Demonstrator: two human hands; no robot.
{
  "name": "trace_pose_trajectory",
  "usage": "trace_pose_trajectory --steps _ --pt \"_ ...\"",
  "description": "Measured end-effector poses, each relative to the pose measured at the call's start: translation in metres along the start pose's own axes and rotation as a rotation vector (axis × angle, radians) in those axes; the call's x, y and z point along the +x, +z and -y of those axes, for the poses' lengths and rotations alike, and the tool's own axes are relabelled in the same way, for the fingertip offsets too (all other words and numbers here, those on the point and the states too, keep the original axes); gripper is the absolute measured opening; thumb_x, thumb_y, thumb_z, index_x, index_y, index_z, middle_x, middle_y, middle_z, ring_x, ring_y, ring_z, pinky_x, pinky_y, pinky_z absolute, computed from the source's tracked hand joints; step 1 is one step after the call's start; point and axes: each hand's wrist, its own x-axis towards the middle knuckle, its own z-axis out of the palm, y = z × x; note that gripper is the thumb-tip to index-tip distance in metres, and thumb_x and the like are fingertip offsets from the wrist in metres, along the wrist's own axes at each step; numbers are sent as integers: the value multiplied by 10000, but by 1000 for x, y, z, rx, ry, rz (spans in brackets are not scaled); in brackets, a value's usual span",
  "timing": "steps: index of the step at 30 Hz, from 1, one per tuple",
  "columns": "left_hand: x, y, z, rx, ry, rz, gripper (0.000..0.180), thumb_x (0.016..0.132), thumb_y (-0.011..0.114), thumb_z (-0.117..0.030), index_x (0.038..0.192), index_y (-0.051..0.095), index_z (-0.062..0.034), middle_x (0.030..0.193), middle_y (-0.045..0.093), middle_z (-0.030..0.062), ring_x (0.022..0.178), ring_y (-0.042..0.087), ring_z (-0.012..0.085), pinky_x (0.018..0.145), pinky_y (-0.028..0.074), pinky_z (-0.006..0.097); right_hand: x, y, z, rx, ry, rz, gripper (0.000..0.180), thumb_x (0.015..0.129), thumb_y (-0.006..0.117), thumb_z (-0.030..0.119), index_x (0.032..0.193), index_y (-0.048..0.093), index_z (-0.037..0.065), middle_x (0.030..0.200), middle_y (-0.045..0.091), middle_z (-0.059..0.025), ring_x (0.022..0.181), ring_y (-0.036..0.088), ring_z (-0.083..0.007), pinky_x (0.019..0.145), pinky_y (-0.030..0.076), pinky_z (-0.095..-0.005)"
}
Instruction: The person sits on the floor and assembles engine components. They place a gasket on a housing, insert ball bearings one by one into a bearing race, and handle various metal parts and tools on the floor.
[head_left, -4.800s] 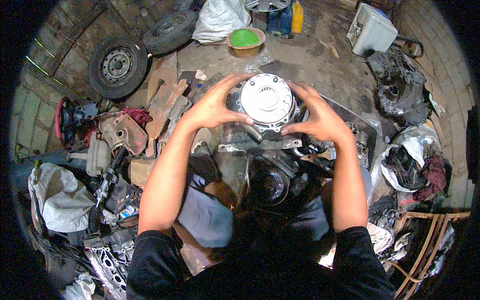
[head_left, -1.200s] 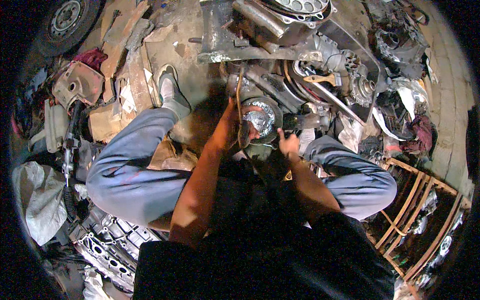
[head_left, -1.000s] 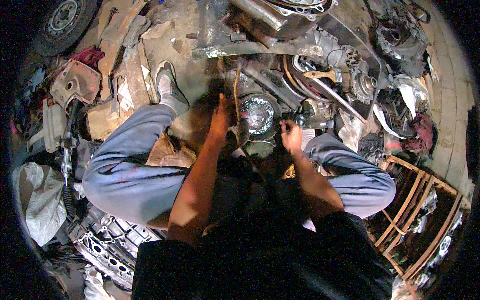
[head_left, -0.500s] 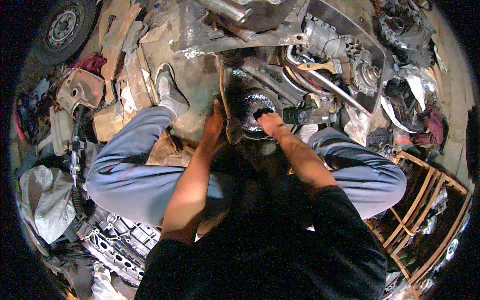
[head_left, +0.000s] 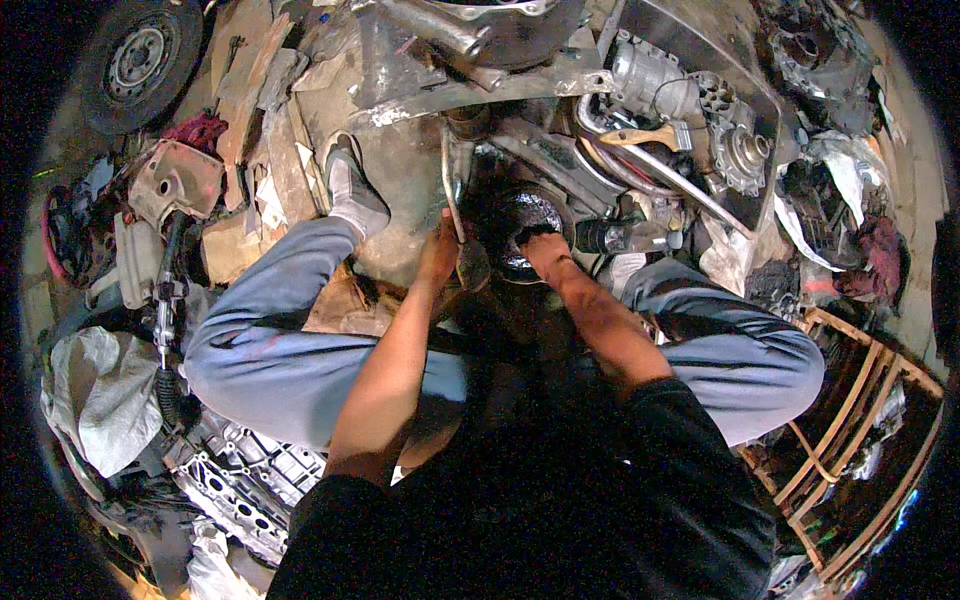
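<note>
A long, dirty metal car part (head_left: 451, 185) stands in front of me, thin and rod-like with a wide dark lower end. My left hand (head_left: 437, 255) is closed on its left side near that end; some of the fingers are hidden. Just to the right is a round dark pan (head_left: 570, 215) with shiny black liquid in it. My right hand (head_left: 544, 255) reaches over the near rim, its fingers closed round a dark wad (head_left: 524, 236), perhaps a rag or sponge. The wad is at the liquid.
A paintbrush (head_left: 650, 136) lies beside a cylindrical metal unit (head_left: 645, 80) at the far right. An engine block casting (head_left: 240, 490) is at my near left, a rusty metal rack (head_left: 830, 440) at my near right. A wheel (head_left: 140, 60) stands far left. Scrap cardboard and metal parts surround my crossed legs.
My left hand has come to the rod-like part, its fingers now against it. The part's upper end looks turned. My right hand stays at the pan with the wad. The whole view has shifted slightly.
</note>
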Motion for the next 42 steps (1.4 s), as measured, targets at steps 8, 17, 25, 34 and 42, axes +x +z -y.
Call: trace_pose_trajectory --steps 8,17,25,34,42 --pt "-37 7 -38 281 163 31 886 958 268 -758 1208 659 -4 1131 671 261 1102 612 409 988 436 479 -13 -39 10 -83 17 88 234 909 562 158 1068 735 160 1058 735 -85 999 716 -284 802 574 -417" --pt "-38 18 -33 255 74 -61 1007 910 291 -815 1243 616 78 1299 583 335 1277 521 442 1100 365 474 -14 -31 7 -135 39 77 267 965 487 197 1020 745 162 1002 752 -70 939 730 -282 770 577 -418" --pt "-35 23 -35 297 90 -5 1026 900 312 -824 1228 606 103 1183 650 280 1125 597 396 1008 423 460 8 15 2 -115 270 189 292 1011 454 243 1141 714 213 1137 714 -47 1068 679 -258 891 511 -414" --pt "-45 16 -33 159 98 83 850 926 405 -764 1157 666 12 956 683 119 875 635 251 801 503 392 -20 -46 8 14 223 160 288 981 512 227 1211 672 159 1170 689 -95 1063 684 -273 826 554 -423" --pt "-37 42 14 -652 15 720 446 1004 573 -416 1252 622 -48 1112 688 98 958 676 243 830 583 370 -42 -78 -27 1779 220 -42 371 895 704 162 1165 622 -78 1041 706 -114 870 676 -199 700 527 -317"
